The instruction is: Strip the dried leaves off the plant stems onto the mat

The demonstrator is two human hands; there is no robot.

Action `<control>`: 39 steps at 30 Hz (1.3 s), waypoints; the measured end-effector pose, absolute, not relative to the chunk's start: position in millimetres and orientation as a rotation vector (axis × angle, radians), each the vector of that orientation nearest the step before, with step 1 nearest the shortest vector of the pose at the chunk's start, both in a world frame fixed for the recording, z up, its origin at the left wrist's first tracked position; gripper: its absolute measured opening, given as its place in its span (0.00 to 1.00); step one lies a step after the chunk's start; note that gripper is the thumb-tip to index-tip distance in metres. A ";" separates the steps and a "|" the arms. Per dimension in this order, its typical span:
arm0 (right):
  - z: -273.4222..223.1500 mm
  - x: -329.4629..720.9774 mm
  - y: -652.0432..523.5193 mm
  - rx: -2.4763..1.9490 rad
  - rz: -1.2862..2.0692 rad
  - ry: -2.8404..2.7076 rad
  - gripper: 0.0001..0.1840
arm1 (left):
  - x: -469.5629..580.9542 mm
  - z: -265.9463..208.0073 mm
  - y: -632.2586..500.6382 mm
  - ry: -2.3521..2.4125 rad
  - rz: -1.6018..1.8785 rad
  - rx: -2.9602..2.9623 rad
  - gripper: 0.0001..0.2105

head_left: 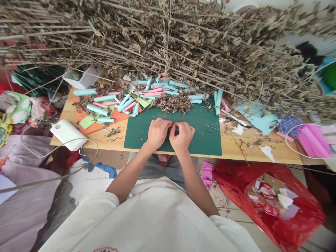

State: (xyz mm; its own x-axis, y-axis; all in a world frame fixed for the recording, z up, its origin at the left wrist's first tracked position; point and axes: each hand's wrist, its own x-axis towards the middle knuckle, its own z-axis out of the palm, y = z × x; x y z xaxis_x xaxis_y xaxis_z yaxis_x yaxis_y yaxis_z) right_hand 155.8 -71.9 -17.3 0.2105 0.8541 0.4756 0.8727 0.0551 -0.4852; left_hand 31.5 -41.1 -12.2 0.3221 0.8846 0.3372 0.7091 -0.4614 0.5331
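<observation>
My left hand (158, 133) and my right hand (182, 135) meet over the green cutting mat (139, 136), fingertips almost touching. Both are closed in a pinch on a small dark piece of dried leaf (172, 124), mostly covered by the fingers. Just beyond them, a heap of crumpled dried leaves (174, 102) lies along the mat's far edge. Behind and beside that heap are several rolled paper tubes, blue ones (98, 110) and pink ones (153, 93). A few thin stem bits are scattered on the mat right of my hands.
A large bundle of dried leafy stalks (168, 45) spans the back. On the wooden table (262, 145) are orange paper (105, 126), blue paper (262, 115), a pen (240, 120) and purple yarn (289, 126). A white device (68, 134) sits left; a red bag (236, 182) stands below right.
</observation>
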 end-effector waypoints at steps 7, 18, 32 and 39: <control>-20.4 156.8 -70.1 -1.797 -0.035 -1.585 0.07 | 18.8 10.3 -26.1 1.486 0.881 2.343 0.14; -17.5 155.9 -68.8 -1.789 -0.006 -1.600 0.15 | 17.4 -4.6 31.9 1.781 0.936 2.262 0.10; -17.8 156.6 -67.9 -1.775 0.027 -1.599 0.16 | 13.7 6.5 28.3 1.567 1.233 2.263 0.11; -19.0 157.3 -67.1 -1.769 0.020 -1.597 0.16 | 20.9 10.2 33.2 1.547 1.401 1.960 0.08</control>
